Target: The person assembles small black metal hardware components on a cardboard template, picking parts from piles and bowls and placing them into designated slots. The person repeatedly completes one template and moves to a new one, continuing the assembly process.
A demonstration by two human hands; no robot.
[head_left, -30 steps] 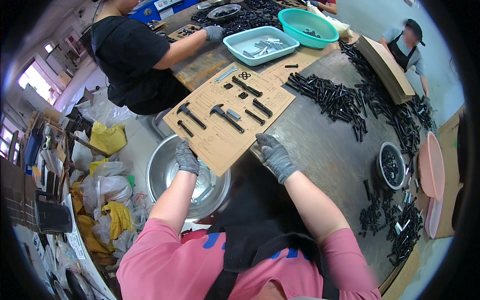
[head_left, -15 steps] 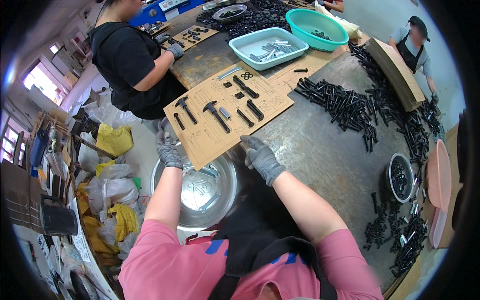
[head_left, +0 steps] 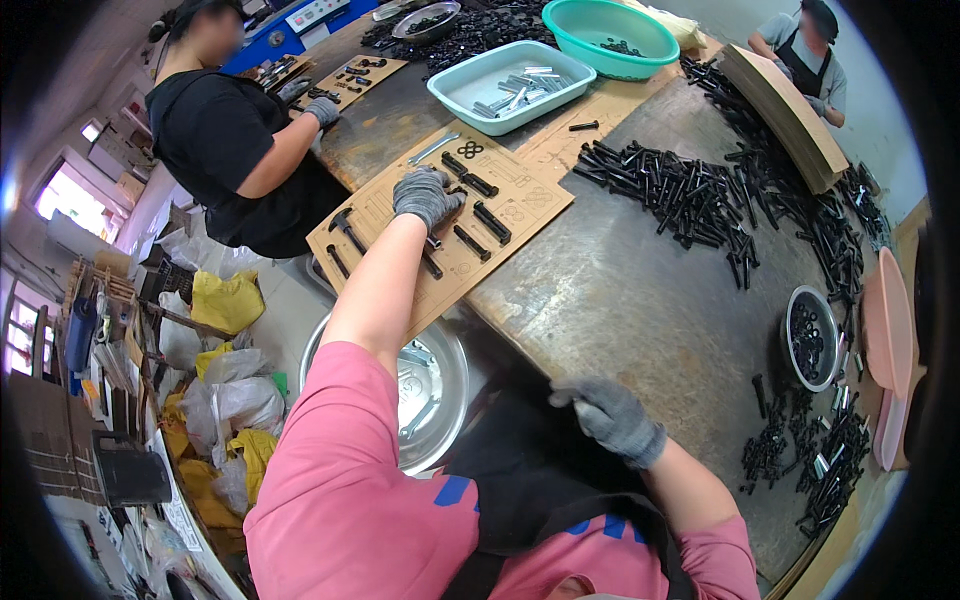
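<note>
My left hand (head_left: 427, 198), in a grey glove, reaches over a brown printed cardboard sheet (head_left: 440, 292), its fingers curled down beside small black parts. Whatever they grip is hidden. The sheet lies over the table corner, with part of it jutting past the edge. On it are a black hammer-shaped piece (head_left: 348, 230), black bolts (head_left: 492, 222), a silver wrench (head_left: 434, 148) and several black rings (head_left: 469, 149). My forearm covers some pieces. Apart from the sheet, my gloved right hand (head_left: 610, 418) hovers by the near table edge, empty, its fingers loosely bent and apart.
A pale blue tray (head_left: 445, 103) of metal tubes and a green basin (head_left: 562, 35) stand behind the sheet. Black bolts (head_left: 690, 205) cover the table's right. A steel basin (head_left: 463, 375) sits below the edge. Another person (head_left: 215, 145) works at the left.
Both hands held the sheet's near edge before. My left hand has moved up onto its middle, while my right hand has let go and drawn back toward my body.
</note>
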